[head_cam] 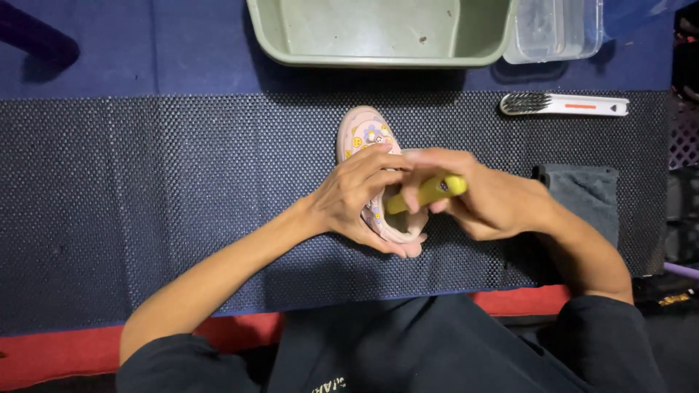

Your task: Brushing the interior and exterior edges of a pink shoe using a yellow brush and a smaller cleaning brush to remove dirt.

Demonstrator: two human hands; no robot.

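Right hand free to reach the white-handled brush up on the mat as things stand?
Probably not freely: the right hand is wrapped around a yellow tool at the pink shoe. The path itself looks open, since only bare mat lies between it and the brush.

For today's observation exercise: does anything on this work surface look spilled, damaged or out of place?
Nothing stands out. The left hand steadies a small pink shoe while the right hand holds a yellow tool at it. The white-handled brush and grey cloth lie tidily.
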